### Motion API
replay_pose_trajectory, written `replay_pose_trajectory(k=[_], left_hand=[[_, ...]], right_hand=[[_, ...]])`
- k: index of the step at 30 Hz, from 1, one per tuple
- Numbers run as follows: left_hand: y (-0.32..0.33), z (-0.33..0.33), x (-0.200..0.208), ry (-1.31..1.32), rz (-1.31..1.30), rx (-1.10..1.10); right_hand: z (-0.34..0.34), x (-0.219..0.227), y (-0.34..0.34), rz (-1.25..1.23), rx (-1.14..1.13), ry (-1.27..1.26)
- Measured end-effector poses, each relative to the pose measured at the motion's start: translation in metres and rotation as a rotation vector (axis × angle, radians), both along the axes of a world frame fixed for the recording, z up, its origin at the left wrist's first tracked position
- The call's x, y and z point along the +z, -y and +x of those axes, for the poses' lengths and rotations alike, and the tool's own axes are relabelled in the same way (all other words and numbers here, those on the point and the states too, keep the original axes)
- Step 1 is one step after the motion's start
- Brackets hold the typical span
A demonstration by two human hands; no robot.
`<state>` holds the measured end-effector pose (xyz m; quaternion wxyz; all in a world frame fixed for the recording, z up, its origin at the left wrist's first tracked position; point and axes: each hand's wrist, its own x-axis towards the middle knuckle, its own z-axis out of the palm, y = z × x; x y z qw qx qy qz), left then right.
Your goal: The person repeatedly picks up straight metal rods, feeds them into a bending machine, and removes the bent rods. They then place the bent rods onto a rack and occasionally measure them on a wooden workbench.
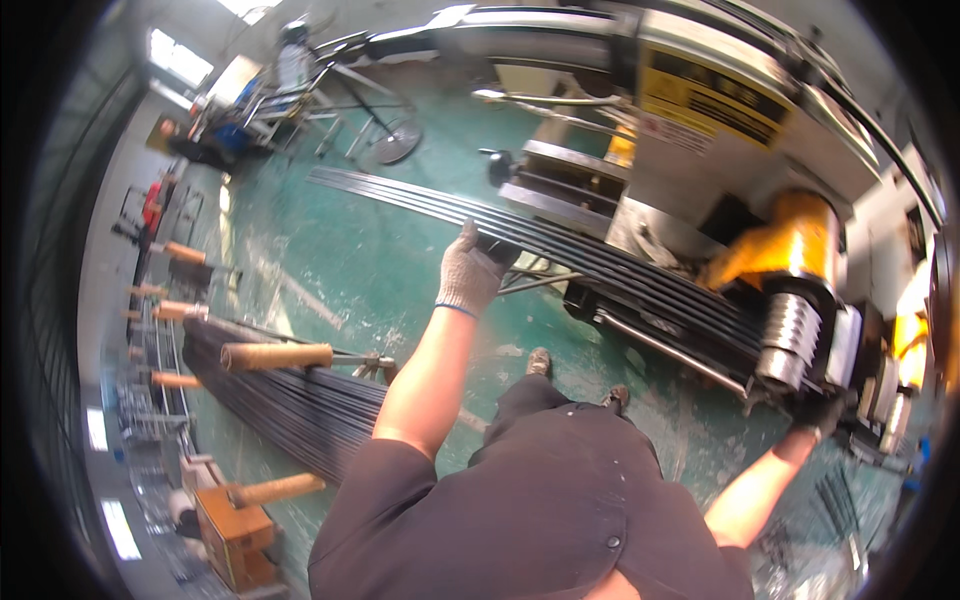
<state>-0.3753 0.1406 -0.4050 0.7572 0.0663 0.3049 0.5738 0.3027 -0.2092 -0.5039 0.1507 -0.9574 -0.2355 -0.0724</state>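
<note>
Several long dark metal tubes [590,262] lie side by side in a flat row, running from the far left to the machine at the right. My left hand [470,268], in a pale knit glove, grips the near edge of this row, thumb on top and the other fingers mostly hidden. At the machine's right end, below a ribbed silver roller [790,340], is my right hand [822,412] in a dark glove. Its fingers are blurred and in shadow. An orange-yellow housing [805,235] sits above the roller.
A second stack of dark tubes [290,400] rests on a rack with cardboard-wrapped posts [275,356] at the left. Near it stands an orange-brown box [235,535]. A round-based stand [398,143] is on the green floor [300,270]. Thin rods [838,500] lie at lower right.
</note>
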Motion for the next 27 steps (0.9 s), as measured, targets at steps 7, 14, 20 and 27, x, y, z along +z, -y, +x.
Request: replay_pose_trajectory(k=[7,14,20,27], left_hand=[[-0.076,-0.132,-0.007,-0.029,0.031,0.219],[-0.2,-0.306,-0.029,-0.244,0.04,0.273],[-0.275,-0.423,-0.025,-0.452,-0.048,0.358],[-0.314,-0.449,-0.014,-0.636,-0.058,0.209]], right_hand=[[-0.063,-0.063,0.049,-1.817,0.224,1.057],[-0.317,-0.125,0.01,-1.542,0.511,0.085],[-0.425,-0.107,0.012,-1.74,0.903,-0.062],[-0.44,-0.079,0.009,-1.826,0.907,-0.074]])
